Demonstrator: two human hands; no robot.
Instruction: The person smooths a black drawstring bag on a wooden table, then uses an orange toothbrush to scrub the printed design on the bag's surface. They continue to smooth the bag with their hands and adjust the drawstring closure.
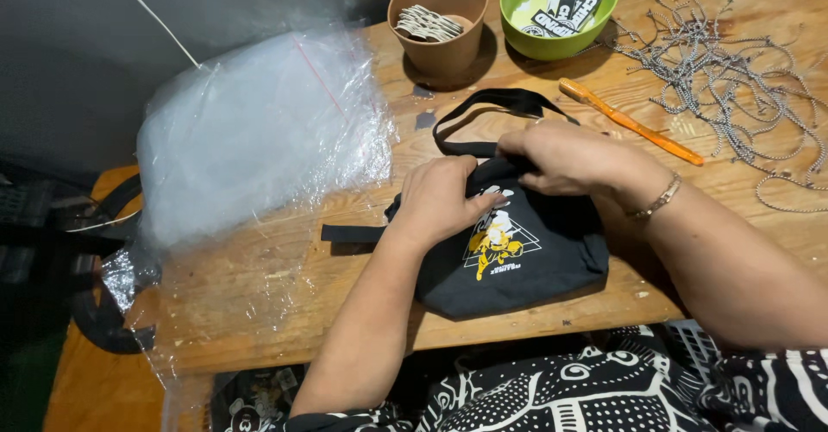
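Note:
A small black fabric bag (526,264) with a yellow and white print lies on the wooden table (276,285) near its front edge. Its black strap (492,104) loops away toward the back. My left hand (440,199) presses on the bag's left upper part, fingers curled on the fabric. My right hand (565,156) grips the bag's top edge, where the strap joins. A metal bracelet sits on my right wrist.
A stack of clear plastic bags (259,130) covers the table's left. At the back stand a brown paper cup (438,18) with tags and a green bowl (559,8) with labels. An orange tool (630,122) and a heap of metal ball chains (733,78) lie right.

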